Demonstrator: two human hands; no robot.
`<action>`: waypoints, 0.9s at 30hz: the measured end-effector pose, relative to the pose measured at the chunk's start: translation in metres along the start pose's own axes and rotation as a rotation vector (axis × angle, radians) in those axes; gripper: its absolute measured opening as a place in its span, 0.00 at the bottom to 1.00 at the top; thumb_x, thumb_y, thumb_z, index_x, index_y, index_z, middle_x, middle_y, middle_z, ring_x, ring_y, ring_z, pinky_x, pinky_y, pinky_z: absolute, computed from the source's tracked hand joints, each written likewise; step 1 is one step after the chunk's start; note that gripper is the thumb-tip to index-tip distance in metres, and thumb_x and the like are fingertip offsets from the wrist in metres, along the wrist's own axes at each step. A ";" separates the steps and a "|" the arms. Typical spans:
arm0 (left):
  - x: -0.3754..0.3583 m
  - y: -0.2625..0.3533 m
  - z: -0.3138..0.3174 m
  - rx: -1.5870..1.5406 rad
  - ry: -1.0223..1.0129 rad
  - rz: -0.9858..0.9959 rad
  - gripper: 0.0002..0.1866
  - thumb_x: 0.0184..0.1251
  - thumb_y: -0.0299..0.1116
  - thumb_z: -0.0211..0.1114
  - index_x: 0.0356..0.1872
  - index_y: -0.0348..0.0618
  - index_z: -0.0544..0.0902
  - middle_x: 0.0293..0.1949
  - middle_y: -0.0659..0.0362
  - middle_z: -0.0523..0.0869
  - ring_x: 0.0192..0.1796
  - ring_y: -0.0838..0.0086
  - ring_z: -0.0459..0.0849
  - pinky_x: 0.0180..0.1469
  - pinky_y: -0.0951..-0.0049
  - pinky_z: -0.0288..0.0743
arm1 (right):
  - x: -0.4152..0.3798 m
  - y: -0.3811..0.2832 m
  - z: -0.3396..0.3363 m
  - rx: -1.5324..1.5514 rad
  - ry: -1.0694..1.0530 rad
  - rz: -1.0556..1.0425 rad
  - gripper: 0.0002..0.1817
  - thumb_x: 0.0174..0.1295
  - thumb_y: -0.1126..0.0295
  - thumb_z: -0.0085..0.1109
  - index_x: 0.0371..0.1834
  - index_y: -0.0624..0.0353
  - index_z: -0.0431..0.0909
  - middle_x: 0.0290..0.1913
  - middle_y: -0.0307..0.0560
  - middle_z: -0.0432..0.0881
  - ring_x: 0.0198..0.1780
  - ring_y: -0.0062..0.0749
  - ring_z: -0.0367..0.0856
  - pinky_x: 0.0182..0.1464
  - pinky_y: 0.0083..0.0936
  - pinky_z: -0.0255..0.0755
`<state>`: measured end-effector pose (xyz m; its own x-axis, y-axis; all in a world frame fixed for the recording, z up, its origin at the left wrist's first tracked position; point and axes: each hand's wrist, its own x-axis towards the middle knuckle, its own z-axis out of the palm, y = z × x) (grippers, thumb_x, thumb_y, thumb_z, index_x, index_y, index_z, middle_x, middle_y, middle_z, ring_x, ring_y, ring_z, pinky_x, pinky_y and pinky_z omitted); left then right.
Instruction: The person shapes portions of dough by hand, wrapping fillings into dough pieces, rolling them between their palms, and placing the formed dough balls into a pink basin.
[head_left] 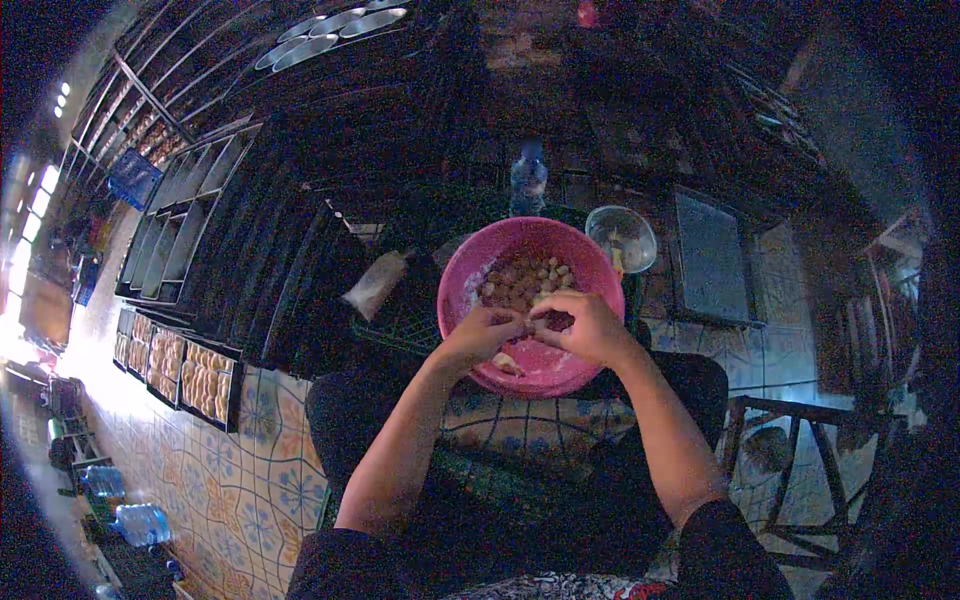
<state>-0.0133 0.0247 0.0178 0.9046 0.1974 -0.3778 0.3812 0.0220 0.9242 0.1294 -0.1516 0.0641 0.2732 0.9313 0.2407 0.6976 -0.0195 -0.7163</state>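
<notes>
A pink basin is in front of me, close to my knees. Inside it lie many small, round, pale-brown pieces, heaped toward the far side; their kind is not clear. A whitish lump rests at the near side of the basin. My left hand and my right hand meet over the basin, fingertips pinched together. Whatever is between the fingertips is too small and hidden to make out.
Behind the basin stand a water bottle and a metal bowl. A clear bag lies left of it. Trays of bread-like pieces sit on the left. A metal frame stands right, on a tiled floor.
</notes>
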 end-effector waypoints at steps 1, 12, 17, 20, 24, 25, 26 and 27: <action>0.000 -0.001 -0.001 0.029 -0.001 0.012 0.17 0.71 0.38 0.68 0.51 0.33 0.85 0.45 0.55 0.86 0.43 0.73 0.84 0.31 0.65 0.92 | 0.001 -0.004 -0.002 0.001 0.001 0.001 0.17 0.55 0.67 0.76 0.47 0.57 0.85 0.47 0.48 0.88 0.48 0.40 0.88 0.52 0.33 0.80; -0.016 0.029 0.007 0.032 0.054 0.008 0.17 0.75 0.37 0.66 0.52 0.31 0.82 0.47 0.51 0.85 0.40 0.66 0.88 0.30 0.64 0.93 | 0.003 -0.008 0.007 0.068 0.102 -0.088 0.14 0.58 0.66 0.74 0.44 0.60 0.83 0.42 0.47 0.86 0.43 0.38 0.88 0.46 0.33 0.81; -0.020 0.037 0.007 0.017 0.056 -0.003 0.17 0.75 0.36 0.65 0.53 0.29 0.82 0.47 0.49 0.85 0.38 0.63 0.89 0.29 0.63 0.93 | 0.002 -0.003 0.006 -0.043 0.080 -0.074 0.15 0.57 0.67 0.74 0.44 0.60 0.83 0.40 0.48 0.86 0.43 0.40 0.88 0.45 0.31 0.81; -0.020 0.038 0.004 0.042 0.020 0.016 0.18 0.76 0.37 0.63 0.54 0.30 0.82 0.47 0.49 0.85 0.41 0.63 0.88 0.29 0.63 0.93 | 0.001 0.000 0.006 -0.065 0.099 -0.090 0.15 0.55 0.69 0.74 0.43 0.60 0.83 0.38 0.49 0.86 0.40 0.40 0.88 0.43 0.31 0.81; -0.020 0.036 0.005 0.094 -0.033 0.051 0.19 0.77 0.40 0.63 0.54 0.31 0.82 0.48 0.51 0.84 0.42 0.65 0.87 0.30 0.63 0.93 | 0.000 -0.003 0.006 -0.041 0.097 -0.048 0.13 0.53 0.72 0.71 0.41 0.61 0.83 0.37 0.50 0.85 0.36 0.37 0.87 0.41 0.31 0.81; -0.021 0.036 0.005 0.047 -0.045 0.061 0.20 0.77 0.41 0.63 0.54 0.31 0.82 0.49 0.52 0.84 0.43 0.66 0.87 0.31 0.63 0.93 | 0.000 -0.004 0.005 -0.041 0.098 -0.048 0.13 0.53 0.72 0.71 0.41 0.61 0.83 0.37 0.50 0.85 0.36 0.37 0.87 0.41 0.31 0.81; -0.021 0.035 0.006 0.048 -0.046 0.061 0.20 0.77 0.41 0.63 0.54 0.31 0.82 0.49 0.52 0.84 0.43 0.66 0.87 0.31 0.63 0.93 | 0.000 -0.004 0.004 -0.022 0.078 -0.006 0.13 0.53 0.69 0.71 0.42 0.60 0.84 0.38 0.50 0.87 0.39 0.39 0.88 0.44 0.34 0.81; -0.021 0.034 0.005 -0.021 -0.049 0.063 0.20 0.77 0.42 0.63 0.54 0.32 0.82 0.48 0.52 0.84 0.43 0.66 0.87 0.31 0.63 0.93 | 0.000 -0.005 0.003 -0.004 0.059 0.036 0.14 0.54 0.66 0.71 0.43 0.59 0.85 0.40 0.50 0.88 0.42 0.41 0.88 0.48 0.37 0.80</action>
<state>-0.0186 0.0160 0.0564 0.9352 0.1512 -0.3202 0.3192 0.0320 0.9472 0.1241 -0.1504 0.0663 0.3367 0.9071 0.2526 0.6890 -0.0544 -0.7228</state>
